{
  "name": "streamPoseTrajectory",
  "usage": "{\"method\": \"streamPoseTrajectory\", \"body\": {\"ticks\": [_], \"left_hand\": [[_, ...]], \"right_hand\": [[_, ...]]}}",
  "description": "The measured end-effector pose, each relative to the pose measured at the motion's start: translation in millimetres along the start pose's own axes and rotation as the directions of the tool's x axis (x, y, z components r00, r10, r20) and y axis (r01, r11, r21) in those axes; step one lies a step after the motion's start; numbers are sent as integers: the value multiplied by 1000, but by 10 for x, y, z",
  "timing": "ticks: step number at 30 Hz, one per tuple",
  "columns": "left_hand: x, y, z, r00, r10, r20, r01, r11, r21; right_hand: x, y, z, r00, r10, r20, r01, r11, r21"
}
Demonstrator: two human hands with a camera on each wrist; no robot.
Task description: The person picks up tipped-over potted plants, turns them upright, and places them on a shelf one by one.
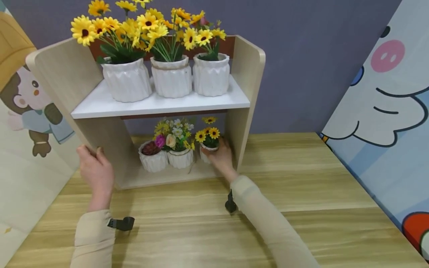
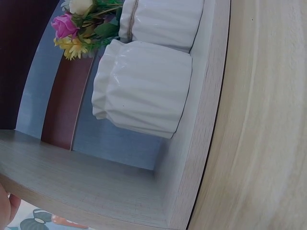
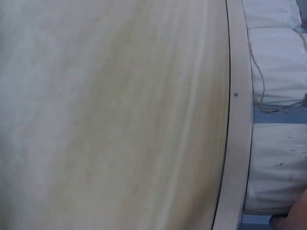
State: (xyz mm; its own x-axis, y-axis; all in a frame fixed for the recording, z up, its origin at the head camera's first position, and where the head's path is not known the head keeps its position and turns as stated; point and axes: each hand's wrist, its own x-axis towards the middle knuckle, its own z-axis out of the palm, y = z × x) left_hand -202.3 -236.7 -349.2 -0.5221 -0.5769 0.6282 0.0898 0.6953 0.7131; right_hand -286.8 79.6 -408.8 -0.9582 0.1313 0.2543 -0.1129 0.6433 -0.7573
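A two-tier wooden shelf (image 1: 161, 108) stands on the wood-grain table. My left hand (image 1: 97, 169) holds the front edge of its left side panel; one finger (image 2: 14, 207) shows on the panel's outer side in the left wrist view. On the lower tier, at the right, my right hand (image 1: 221, 156) grips a small white flowerpot (image 3: 278, 167) with yellow sunflowers (image 1: 209, 134). The hand hides much of this pot. To its left stand a white pot (image 1: 181, 159) of mixed flowers and a white pot (image 1: 153, 162) with a dark red succulent.
Several yellow flowers rise from three white pots (image 1: 171, 80) on the upper tier. A loose twine end (image 3: 261, 84) hangs from the mixed-flower pot. Cartoon-printed walls (image 1: 388, 111) flank the table (image 1: 301, 193), with a grey wall (image 1: 301, 56) behind.
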Motion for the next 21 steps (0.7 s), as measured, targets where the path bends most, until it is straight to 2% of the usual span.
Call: {"method": "streamPoseTrajectory", "body": {"ticks": [9,16,21], "left_hand": [[4,-6,1,1000,7,0,-7,1000,7],[-11,-21,1,1000,7,1,-7,1000,11],[-9,-24,3,1000,9,11,-9,1000,18]], "right_hand": [[-1,-24,-24,997,43,61,-42,999,-4],[-30,-67,-88,999,-34,24,34,999,-5],[-66,-81,-152,998,-61,9,61,998,-5]]}}
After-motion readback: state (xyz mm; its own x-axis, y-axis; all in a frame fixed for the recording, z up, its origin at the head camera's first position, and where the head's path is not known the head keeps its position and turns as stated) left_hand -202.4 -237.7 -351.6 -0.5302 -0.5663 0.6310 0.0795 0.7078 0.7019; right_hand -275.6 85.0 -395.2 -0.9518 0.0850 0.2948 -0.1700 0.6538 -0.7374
